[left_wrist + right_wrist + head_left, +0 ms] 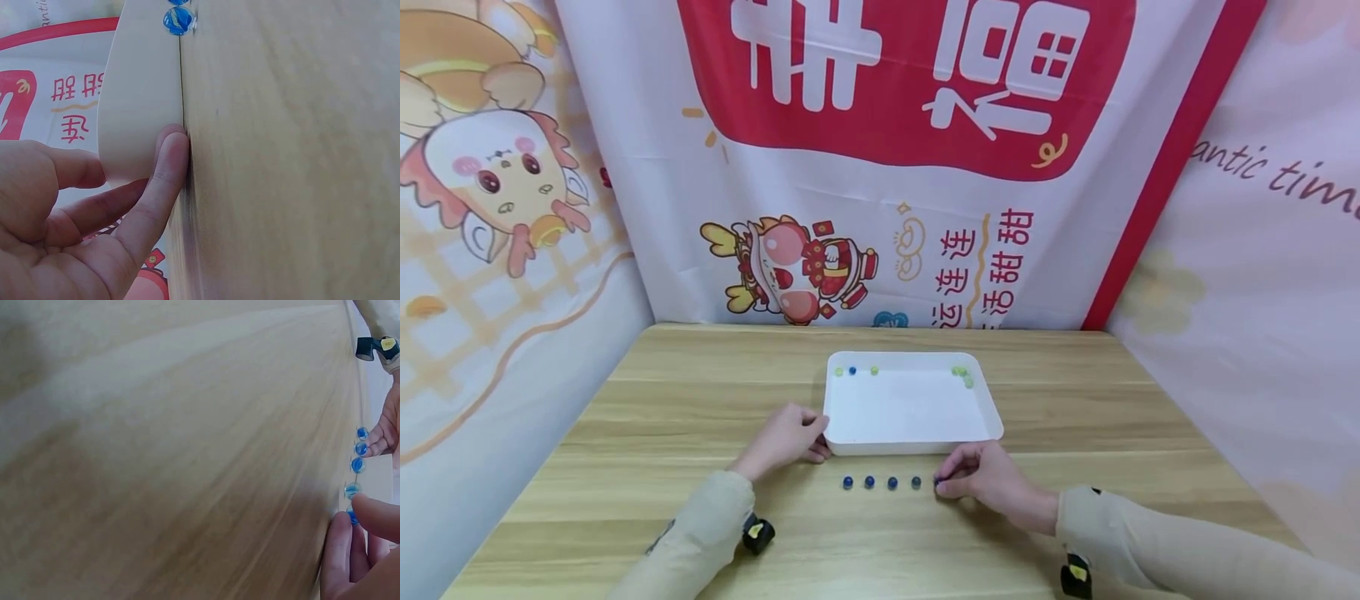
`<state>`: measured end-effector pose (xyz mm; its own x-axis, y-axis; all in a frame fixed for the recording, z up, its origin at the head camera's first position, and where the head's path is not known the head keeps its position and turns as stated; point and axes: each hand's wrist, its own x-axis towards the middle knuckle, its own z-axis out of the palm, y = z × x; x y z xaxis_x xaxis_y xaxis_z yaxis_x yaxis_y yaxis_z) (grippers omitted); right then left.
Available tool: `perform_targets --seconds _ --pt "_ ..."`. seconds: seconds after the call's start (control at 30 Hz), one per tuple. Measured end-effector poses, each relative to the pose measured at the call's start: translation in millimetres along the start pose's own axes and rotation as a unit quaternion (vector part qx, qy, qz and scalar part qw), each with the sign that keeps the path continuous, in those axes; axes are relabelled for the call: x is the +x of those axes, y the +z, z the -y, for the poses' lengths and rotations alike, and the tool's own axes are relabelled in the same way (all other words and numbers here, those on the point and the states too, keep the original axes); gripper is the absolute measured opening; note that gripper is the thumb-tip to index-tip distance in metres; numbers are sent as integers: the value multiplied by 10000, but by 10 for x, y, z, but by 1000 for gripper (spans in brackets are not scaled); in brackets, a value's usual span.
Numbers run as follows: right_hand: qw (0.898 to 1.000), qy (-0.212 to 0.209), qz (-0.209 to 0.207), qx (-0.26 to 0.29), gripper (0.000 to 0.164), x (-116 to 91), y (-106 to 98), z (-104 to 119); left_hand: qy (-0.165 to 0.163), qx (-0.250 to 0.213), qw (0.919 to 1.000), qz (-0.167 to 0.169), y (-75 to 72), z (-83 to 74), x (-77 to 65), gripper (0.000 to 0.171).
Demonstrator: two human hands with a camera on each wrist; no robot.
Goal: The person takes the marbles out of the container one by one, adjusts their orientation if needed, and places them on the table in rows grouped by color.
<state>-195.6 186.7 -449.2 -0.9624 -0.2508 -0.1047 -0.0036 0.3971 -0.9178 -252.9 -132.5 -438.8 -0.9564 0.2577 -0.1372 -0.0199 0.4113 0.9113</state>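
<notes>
A shallow white tray (910, 447) stands on the table. My left hand (788, 435) grips its near left corner, thumb at the rim and fingers low against the side; the left wrist view shows this hand (94, 219) close. In front of the tray, several blue marbles (892, 482) lie in a row on the wood. At the row's right end my right hand (992, 479) pinches another blue marble (352, 516), partly hidden by thumb and fingers. Inside the tray, a blue marble (852, 371) lies between two yellow-green marbles near the back left corner.
More yellow-green marbles (962, 372) cluster in the tray's back right corner. The wooden table (715, 375) reaches back to a printed cloth backdrop (880, 192), with patterned cloth walls at both sides. A dark strap device (758, 533) sits on the left wrist.
</notes>
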Motion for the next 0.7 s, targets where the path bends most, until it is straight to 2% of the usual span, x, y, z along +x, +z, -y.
perform_targets --seconds 0.3,0.5,0.7 --pt "9992 -164 -320 -192 23 9 49 -27 -15 -30 10000 27 10 45 15 27" --pt "9988 -320 -284 -249 20 26 60 -74 1 -73 10000 68 16 55 16 28" --pt "9989 -340 -221 -220 21 3 48 -29 -1 -46 10000 19 24 41 26 28"
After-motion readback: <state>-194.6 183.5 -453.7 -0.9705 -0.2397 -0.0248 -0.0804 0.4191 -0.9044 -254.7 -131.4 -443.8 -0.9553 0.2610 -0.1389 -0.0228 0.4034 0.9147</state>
